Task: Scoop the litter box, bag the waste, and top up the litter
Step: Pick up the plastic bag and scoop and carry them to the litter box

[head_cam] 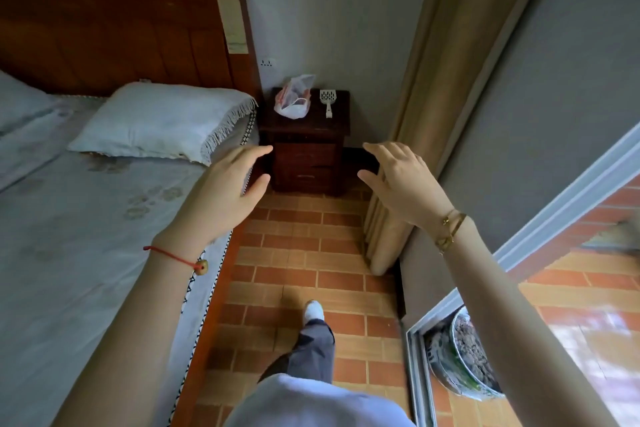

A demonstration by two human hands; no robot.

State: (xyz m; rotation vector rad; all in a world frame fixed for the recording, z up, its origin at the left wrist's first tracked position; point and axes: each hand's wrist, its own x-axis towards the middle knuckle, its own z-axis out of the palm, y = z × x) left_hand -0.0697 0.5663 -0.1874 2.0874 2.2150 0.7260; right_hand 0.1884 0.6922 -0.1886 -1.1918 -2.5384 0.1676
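bed (86,218): far left, pale sheet, wooden headboard behind, white fringed pillow (162,121) at its head end
left hand (225,191): raised over the bed's edge, fingers spread wide, held nothing; red string bracelet (173,256) on the wrist
table (308,146): small dark bedside unit with drawers, in the corner between bed and curtain, ahead of both hands
plastic bag (294,99): crumpled, white with some red, on the tabletop's left half
litter scoop (327,100): white, slotted, flat on the tabletop just right of the bag, handle toward the camera
floor (304,253): orange brick-pattern tile; one grey trouser leg and white shoe stepped forward
right hand (401,177): raised near the curtain, fingers open and loosely curved, empty; gold bracelet (450,227) on the wrist
curtain (433,97): beige, hung right of the table
litter box (471,357): round basin of grey litter, low right, outside the sliding door frame, well apart from scoop and bag
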